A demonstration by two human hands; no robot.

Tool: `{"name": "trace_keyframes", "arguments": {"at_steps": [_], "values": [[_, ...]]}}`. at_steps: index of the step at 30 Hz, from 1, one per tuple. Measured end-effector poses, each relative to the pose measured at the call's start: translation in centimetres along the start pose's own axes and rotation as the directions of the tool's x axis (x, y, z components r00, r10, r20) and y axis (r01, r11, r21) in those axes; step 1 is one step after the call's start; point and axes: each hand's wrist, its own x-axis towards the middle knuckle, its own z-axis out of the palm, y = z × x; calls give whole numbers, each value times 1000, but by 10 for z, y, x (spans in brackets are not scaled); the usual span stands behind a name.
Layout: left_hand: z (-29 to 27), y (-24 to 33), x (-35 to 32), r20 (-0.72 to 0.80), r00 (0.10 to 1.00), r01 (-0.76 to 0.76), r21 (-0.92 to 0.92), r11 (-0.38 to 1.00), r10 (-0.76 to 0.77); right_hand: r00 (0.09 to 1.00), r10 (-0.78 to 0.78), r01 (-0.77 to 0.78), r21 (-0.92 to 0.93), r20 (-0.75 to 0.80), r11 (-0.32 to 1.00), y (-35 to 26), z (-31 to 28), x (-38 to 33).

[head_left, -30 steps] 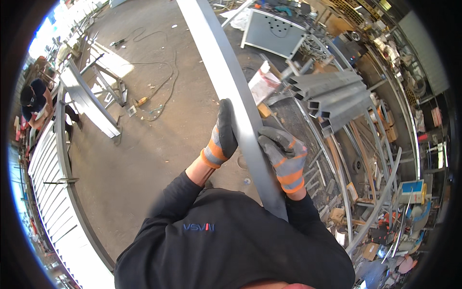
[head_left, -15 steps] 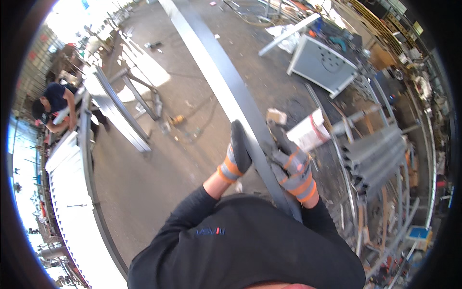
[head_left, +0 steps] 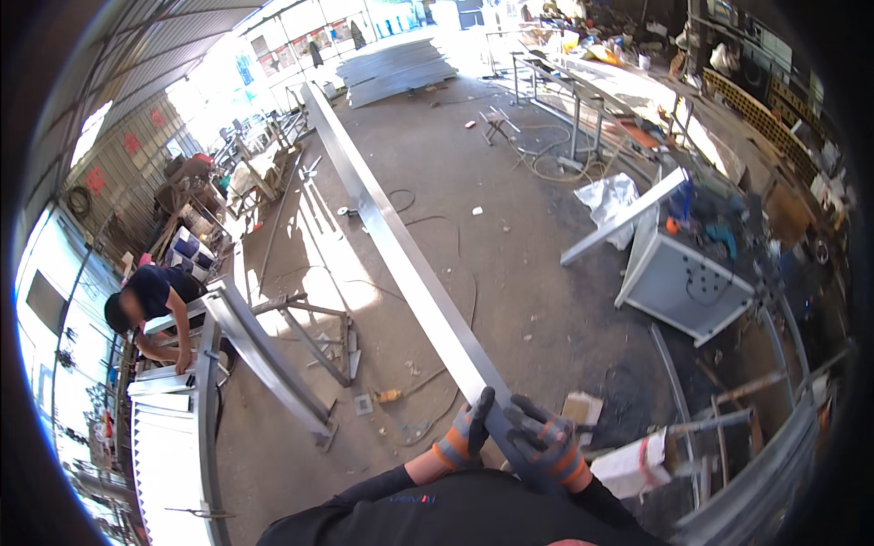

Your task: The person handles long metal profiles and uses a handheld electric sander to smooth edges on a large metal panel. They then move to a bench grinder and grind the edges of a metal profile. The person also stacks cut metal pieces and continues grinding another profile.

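A long, silvery rectangular metal tube runs from close to my body out across the workshop, its far end toward the upper left. My left hand, in a dark grey and orange work glove, is closed against the tube's left side, near its close end. On the opposite side my right hand, gloved alike, has its fingers bent over the edge and top face. The tube's nearest end is hidden by my hands and black top.
At the left, another person bends over a white ribbed panel. Metal profiles on a stand lie between us. To the right are a grey box-like cabinet, a white package and metal lengths. Cables and an orange-handled tool lie on the floor.
The view has tilted up, so my hands sit lower in it and the tube's far end now shows. Both hands stay on the tube. The other person's arms have shifted over the panel.
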Motion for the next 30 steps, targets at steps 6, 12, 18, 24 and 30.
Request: {"name": "trace_keyframes", "arguments": {"at_steps": [6, 12, 18, 24, 30], "values": [[-65, 104, 263, -90, 989, 97, -175, 980, -114, 926, 341, -376, 344, 159, 860, 190, 104, 209], [-154, 270, 519, 65, 976, 217, -291, 932, -207, 869, 444, -487, 221, 218, 845, 350, 190, 454], [-229, 373, 784, 115, 949, 316, -338, 886, -294, 836, 514, -543, 162, 190, 824, 541, 274, 661], [-323, 449, 1110, 130, 940, 341, -365, 866, -315, 869, 436, -479, 175, 234, 860, 810, 382, 874], [-394, 624, 1392, -47, 933, 327, -300, 896, -356, 790, 457, -576, 240, 408, 782, 1033, 441, 1153]]}}
